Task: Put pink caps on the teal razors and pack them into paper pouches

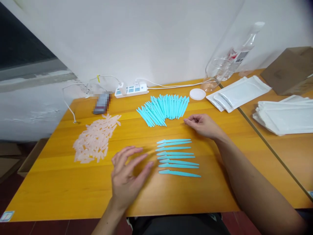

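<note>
My left hand (127, 173) hovers over the wooden table (61, 186) with its fingers spread and nothing in it, just left of a row of several light-blue plastic handles (177, 158) laid side by side. My right hand (202, 125) rests on the table with its fingers loosely curled, pointing left toward a fanned pile of the same blue handles (162, 109). Whether it pinches anything is unclear. A heap of small translucent pink caps (95, 138) lies to the left of my left hand.
A white power strip (130, 89) with cables lies against the wall. A round white lid (197, 94) and a clear plastic bottle (227, 65) sit behind the pile. White flat packets (238, 93) and a stack of them (286, 116) lie right, near a cardboard box (290, 70).
</note>
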A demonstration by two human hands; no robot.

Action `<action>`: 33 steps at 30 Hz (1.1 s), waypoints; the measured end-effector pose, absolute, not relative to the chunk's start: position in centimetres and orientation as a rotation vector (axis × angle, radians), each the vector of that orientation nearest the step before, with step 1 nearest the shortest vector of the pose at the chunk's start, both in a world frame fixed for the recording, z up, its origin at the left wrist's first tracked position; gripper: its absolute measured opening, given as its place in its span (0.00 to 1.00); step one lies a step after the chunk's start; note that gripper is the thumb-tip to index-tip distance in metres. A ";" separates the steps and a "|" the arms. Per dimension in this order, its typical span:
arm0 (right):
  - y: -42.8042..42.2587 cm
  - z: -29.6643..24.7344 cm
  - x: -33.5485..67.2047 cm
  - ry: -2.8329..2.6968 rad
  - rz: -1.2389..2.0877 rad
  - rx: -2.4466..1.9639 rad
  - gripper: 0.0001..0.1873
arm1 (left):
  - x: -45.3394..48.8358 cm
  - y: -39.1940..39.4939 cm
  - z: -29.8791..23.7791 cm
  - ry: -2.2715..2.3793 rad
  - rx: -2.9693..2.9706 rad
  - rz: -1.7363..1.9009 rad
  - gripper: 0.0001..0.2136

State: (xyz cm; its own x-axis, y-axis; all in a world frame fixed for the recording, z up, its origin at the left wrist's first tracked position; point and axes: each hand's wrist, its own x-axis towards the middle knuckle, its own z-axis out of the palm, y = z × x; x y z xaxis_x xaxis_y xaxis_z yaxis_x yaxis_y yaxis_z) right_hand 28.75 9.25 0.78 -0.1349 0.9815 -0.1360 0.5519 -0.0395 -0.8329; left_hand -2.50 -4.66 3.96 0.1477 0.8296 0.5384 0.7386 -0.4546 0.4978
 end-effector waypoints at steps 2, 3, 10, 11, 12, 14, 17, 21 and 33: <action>9.7 1.1 27.4 -1.765 0.937 -1.664 0.24 | -4.2 -3.3 5.1 1.631 2.255 1.276 0.08; 10.0 1.4 26.5 -1.800 0.864 -1.686 0.22 | -5.0 -2.4 5.5 1.668 2.237 1.302 0.07; 13.1 2.5 18.2 -2.071 0.457 -1.794 0.17 | -11.7 4.9 4.6 1.909 2.145 1.247 0.08; 13.5 2.4 17.4 -2.100 0.441 -1.808 0.17 | -12.9 5.9 4.3 1.957 2.138 1.160 0.10; 13.9 2.3 16.7 -2.133 0.438 -1.826 0.18 | -14.0 6.8 4.0 2.009 2.135 1.050 0.11; 14.5 2.1 15.8 -2.199 0.465 -1.870 0.17 | -15.8 8.4 3.4 2.079 2.189 0.754 0.13; 15.1 1.7 15.4 -2.231 0.522 -1.908 0.12 | -16.9 10.5 2.5 2.077 2.328 0.392 0.16; 15.1 1.7 16.1 -2.234 0.583 -1.877 0.11 | -16.4 12.8 1.8 1.985 2.488 0.121 0.16; 10.7 1.4 20.4 -2.176 0.616 -1.830 0.19 | -8.2 8.5 2.3 1.611 2.127 0.587 0.16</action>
